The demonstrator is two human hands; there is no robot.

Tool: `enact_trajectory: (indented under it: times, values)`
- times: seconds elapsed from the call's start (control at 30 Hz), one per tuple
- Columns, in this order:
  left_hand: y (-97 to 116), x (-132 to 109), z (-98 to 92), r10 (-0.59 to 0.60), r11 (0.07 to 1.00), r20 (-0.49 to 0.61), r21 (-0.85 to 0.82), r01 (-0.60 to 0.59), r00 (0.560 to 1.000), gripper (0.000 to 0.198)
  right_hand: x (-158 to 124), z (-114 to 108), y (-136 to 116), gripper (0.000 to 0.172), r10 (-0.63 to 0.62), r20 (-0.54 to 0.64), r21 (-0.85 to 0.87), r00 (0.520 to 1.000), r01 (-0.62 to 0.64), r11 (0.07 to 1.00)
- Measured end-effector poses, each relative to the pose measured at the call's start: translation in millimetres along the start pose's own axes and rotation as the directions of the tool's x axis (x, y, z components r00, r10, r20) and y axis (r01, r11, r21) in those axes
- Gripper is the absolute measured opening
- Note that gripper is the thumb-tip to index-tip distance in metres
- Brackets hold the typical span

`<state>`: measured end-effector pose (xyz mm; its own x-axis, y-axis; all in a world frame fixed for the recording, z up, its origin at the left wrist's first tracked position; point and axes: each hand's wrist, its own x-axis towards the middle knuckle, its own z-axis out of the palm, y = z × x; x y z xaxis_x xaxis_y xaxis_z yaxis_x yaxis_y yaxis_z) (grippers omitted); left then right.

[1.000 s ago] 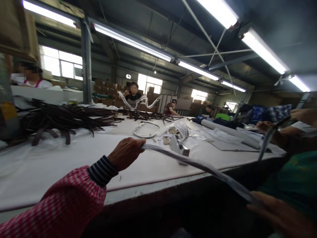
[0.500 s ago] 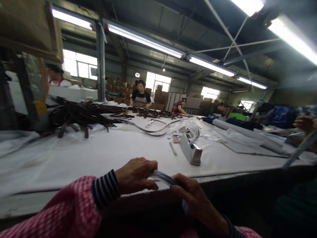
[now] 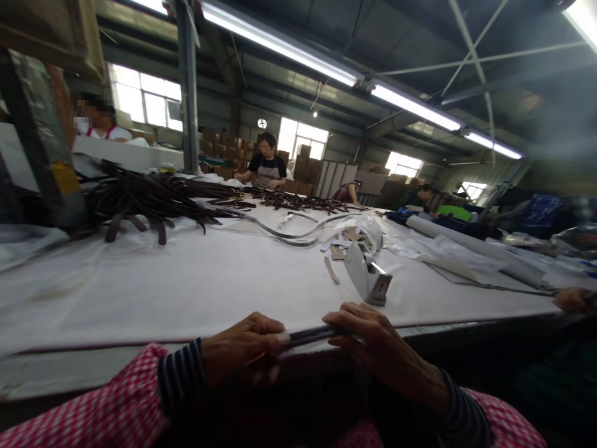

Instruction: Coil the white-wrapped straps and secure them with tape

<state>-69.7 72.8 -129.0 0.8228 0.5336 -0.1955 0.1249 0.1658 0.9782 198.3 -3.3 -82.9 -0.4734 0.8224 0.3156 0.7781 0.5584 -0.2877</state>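
Note:
At the near edge of the white-covered table (image 3: pixel 153 292), a dark strap (image 3: pixel 313 336) stretches between my two hands. My left hand (image 3: pixel 247 345) grips one end, its thumb pressed on top. Around the other end are the fingers of my right hand (image 3: pixel 368 336), closed. Just beyond my right hand stands a grey tape dispenser (image 3: pixel 368 274). Beside it lie a loose beige strip (image 3: pixel 332 270) and a clear plastic bag (image 3: pixel 370 230) with beige pieces in it. What hangs below my hands is too dark to make out.
A heap of dark brown straps (image 3: pixel 140 196) covers the table's far left, near a metal post (image 3: pixel 186 93). Long thin strips (image 3: pixel 280 233) curve across the middle. A white roll (image 3: pixel 476 252) lies at right. Several people work around the table; another person's hand (image 3: pixel 573 300) is at the right edge.
The strap between my hands has gone from bowed to nearly straight and level. My right hand has risen; my left hand's fingers have closed on the strap. The view has shifted slightly.

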Motion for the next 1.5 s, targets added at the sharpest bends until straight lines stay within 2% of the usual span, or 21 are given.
enact_trajectory:
  times: [0.07,0.13,0.3,0.4,0.5,0.57,0.63,0.7,0.77,0.87,0.9,0.97,1.0,1.03,1.07,1.17,1.23,1.3,1.33,1.4,1.5]
  values:
    - [3.1,-3.4,2.0,0.038,0.997,-0.010,-0.066,-0.038,0.999,0.043,-2.1,2.7,4.7,0.020,0.006,0.010,0.017,1.000,-0.007,1.000]
    - [6.1,-4.1,6.4,0.047,0.997,-0.021,-0.059,-0.049,0.999,0.043,-4.5,6.6,9.3,0.019,-0.011,-0.009,-0.018,1.000,0.010,1.000]
    - [4.2,2.4,19.1,0.002,0.998,-0.097,0.069,0.005,0.995,0.049,-5.6,11.7,21.7,0.022,-0.183,-0.158,-0.301,0.970,0.129,0.945]
    - [1.0,3.1,28.0,0.002,0.999,-0.028,-0.040,-0.003,1.000,0.045,-5.2,8.0,33.7,0.026,-0.230,-0.245,-0.369,0.942,0.129,0.921]
    - [7.3,-1.2,41.2,0.063,0.973,0.028,-0.223,-0.055,0.998,0.034,-7.8,5.6,47.2,0.027,-0.158,-0.336,-0.249,0.929,0.074,0.966]
    - [20.6,-4.3,51.9,0.156,0.945,0.008,-0.291,-0.147,0.988,0.030,-10.4,8.9,51.7,0.028,-0.061,-0.361,-0.080,0.930,0.034,0.996]
    - [39.7,-4.8,62.6,0.268,0.910,-0.051,-0.315,-0.271,0.962,0.027,-11.6,17.6,48.1,0.030,0.078,-0.337,0.143,0.938,-0.031,0.989]
    - [59.8,-0.8,72.3,0.365,0.860,-0.161,-0.320,-0.399,0.917,0.025,-11.0,31.2,35.4,0.038,0.219,-0.262,0.371,0.940,-0.111,0.922]
    - [75.5,8.8,80.1,0.412,0.797,-0.320,-0.327,-0.508,0.853,0.022,-10.2,48.1,17.3,0.048,0.309,-0.147,0.586,0.940,-0.169,0.793]
    - [83.1,33.1,88.3,0.416,0.720,-0.545,-0.292,-0.630,0.728,0.022,-14.2,73.0,-6.3,0.055,0.276,0.008,0.801,0.961,-0.172,0.574]
    - [80.7,42.8,90.1,0.427,0.718,-0.603,-0.228,-0.658,0.674,0.023,-17.6,78.8,-10.9,0.057,0.240,0.021,0.815,0.970,-0.156,0.559]
    - [69.2,61.8,92.5,0.501,0.736,-0.666,-0.008,-0.677,0.552,0.024,-26.5,83.3,-15.1,0.056,0.179,-0.011,0.772,0.984,-0.106,0.627]
    - [60.6,69.8,93.1,0.561,0.739,-0.659,0.125,-0.662,0.501,0.024,-31.5,81.3,-15.6,0.055,0.160,-0.032,0.734,0.987,-0.086,0.674]
    - [50.7,76.1,93.4,0.632,0.724,-0.615,0.252,-0.642,0.471,0.024,-36.6,76.7,-15.5,0.053,0.148,-0.039,0.708,0.988,-0.078,0.702]
    - [40.1,80.2,93.3,0.705,0.688,-0.538,0.362,-0.629,0.462,0.026,-41.7,69.9,-15.3,0.053,0.146,-0.024,0.706,0.989,-0.086,0.703]
    - [10.1,78.9,91.2,0.868,0.470,-0.176,0.592,-0.655,0.464,0.036,-55.8,42.7,-14.1,0.055,0.164,0.152,0.781,0.975,-0.220,0.585]
    - [-3.3,70.3,89.2,0.881,0.292,0.072,0.695,-0.657,0.468,0.041,-64.3,26.0,-11.7,0.052,0.196,0.255,0.807,0.947,-0.320,0.496]
    - [-10.1,60.5,87.8,0.810,0.175,0.240,0.772,-0.611,0.535,0.041,-71.1,14.2,-7.5,0.042,0.259,0.328,0.796,0.909,-0.413,0.443]
    - [-11.7,56.4,87.4,0.760,0.152,0.282,0.798,-0.583,0.586,0.040,-73.6,10.2,-5.0,0.037,0.307,0.346,0.781,0.887,-0.453,0.430]
    - [-12.7,50.3,87.2,0.657,0.175,0.312,0.823,-0.541,0.687,0.036,-76.0,4.7,-0.6,0.035,0.408,0.358,0.743,0.840,-0.521,0.419]
    - [-12.0,44.1,86.4,0.557,0.310,0.273,0.808,-0.501,0.784,0.028,-75.0,-1.3,2.2,0.038,0.467,0.297,0.684,0.832,-0.527,0.504]
